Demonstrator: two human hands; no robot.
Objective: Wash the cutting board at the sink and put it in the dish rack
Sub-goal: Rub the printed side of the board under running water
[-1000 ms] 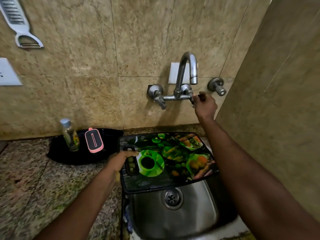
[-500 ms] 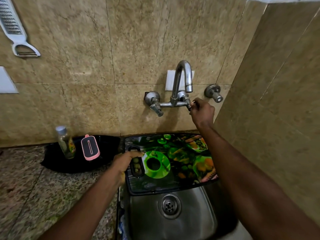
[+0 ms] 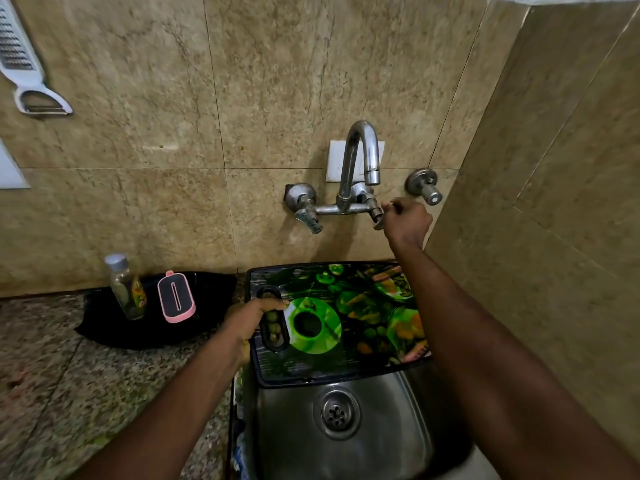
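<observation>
The left hand (image 3: 251, 322) grips the cutting board (image 3: 346, 362) by its handle slot, mid-frame. The right hand (image 3: 407, 220), higher up, is curled round the tap handle (image 3: 377, 222). The board lies crosswise over the sink (image 3: 388, 445), beneath the spout (image 3: 372, 171).

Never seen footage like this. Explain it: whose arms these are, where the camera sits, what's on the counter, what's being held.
No machine: a person's two bare arms, seen from a camera worn on the head, looking forward and down. The left hand grips the printed cutting board by its handle slot, over the steel sink. The right hand grips a valve handle of the wall tap; no water shows. On the granite counter lies a black cloth with a small bottle and a pink-rimmed black item on it. A grater hangs on the wall.
</observation>
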